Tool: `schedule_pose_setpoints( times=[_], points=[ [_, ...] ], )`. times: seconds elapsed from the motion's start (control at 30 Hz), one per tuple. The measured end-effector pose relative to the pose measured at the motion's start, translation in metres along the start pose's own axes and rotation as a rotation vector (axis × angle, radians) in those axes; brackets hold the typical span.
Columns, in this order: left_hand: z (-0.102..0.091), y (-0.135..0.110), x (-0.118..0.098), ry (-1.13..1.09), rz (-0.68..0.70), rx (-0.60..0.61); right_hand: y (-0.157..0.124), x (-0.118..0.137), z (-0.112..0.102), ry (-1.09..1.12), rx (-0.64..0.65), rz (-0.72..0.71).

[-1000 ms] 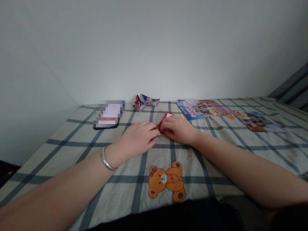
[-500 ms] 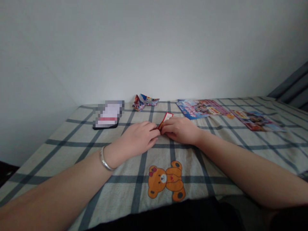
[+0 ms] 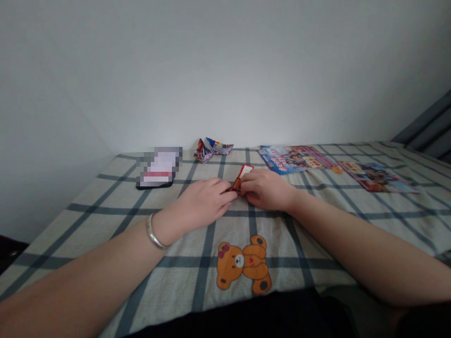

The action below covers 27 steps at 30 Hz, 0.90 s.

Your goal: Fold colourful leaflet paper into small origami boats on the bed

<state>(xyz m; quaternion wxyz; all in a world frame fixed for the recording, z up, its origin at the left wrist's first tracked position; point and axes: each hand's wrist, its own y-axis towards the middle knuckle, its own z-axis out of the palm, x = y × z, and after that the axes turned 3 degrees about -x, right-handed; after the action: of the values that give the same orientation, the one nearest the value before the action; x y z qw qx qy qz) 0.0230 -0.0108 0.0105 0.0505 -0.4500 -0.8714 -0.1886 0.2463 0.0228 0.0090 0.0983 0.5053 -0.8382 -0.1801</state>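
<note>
Pinching a small red-edged piece [image 3: 243,174] from both sides, the left hand [image 3: 206,201] and right hand [image 3: 267,189] meet low over a checked cloth [image 3: 116,225]. Taking the piece as the dial's centre, the left hand lies at eight o'clock, its bent fingertips at the lower end; the right hand lies at four o'clock, curled over the near right side. The upper end, pale with a red border, projects between the hands toward one o'clock. Whether the fingertips of the two hands touch cannot be told. A silver bracelet [image 3: 154,232] rings the left wrist. Farther out, a printed bear [image 3: 243,265] lies on its side at six o'clock; a phone [image 3: 162,169], its screen pixelated, at nine; a creased printed wrapper [image 3: 213,149] at eleven; a blue-edged leaflet [image 3: 294,158] at two; and a second leaflet [image 3: 378,178] at three. A pale wall [image 3: 225,70] rises at twelve.
</note>
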Motion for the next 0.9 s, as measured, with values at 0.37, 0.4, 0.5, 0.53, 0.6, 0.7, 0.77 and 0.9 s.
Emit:
schedule_pose_setpoints(
  times=[0.37,0.4,0.5,0.53,0.6,0.7,0.77,0.9],
  points=[
    [0.0011,-0.0001,-0.0005,-0.037,-0.039,0.002,0.0002,0.0000,0.0002,0.035,0.013,0.015],
    [0.0010,-0.0005,0.0002,-0.040,-0.039,0.003,0.0002,0.0000,-0.0001,0.034,0.012,0.012],
    [0.0003,-0.0020,0.0028,-0.030,-0.025,0.002,0.0004,0.0007,-0.0014,0.034,0.020,0.012],
    [-0.0001,-0.0025,0.0036,-0.018,-0.015,0.001,0.0006,0.0011,-0.0019,0.034,0.024,0.013],
    [-0.0010,-0.0030,0.0046,0.023,0.014,0.002,0.0010,0.0019,-0.0026,0.031,0.029,0.016],
    [-0.0016,-0.0027,0.0045,0.088,0.058,0.003,0.0012,0.0025,-0.0027,0.028,0.029,0.015],
    [-0.0013,-0.0026,0.0040,0.113,0.070,0.001,0.0011,0.0026,-0.0025,0.026,0.027,0.013],
    [0.0001,-0.0035,0.0032,0.114,0.079,0.002,0.0008,0.0029,-0.0024,0.028,0.025,0.023]
  ],
)
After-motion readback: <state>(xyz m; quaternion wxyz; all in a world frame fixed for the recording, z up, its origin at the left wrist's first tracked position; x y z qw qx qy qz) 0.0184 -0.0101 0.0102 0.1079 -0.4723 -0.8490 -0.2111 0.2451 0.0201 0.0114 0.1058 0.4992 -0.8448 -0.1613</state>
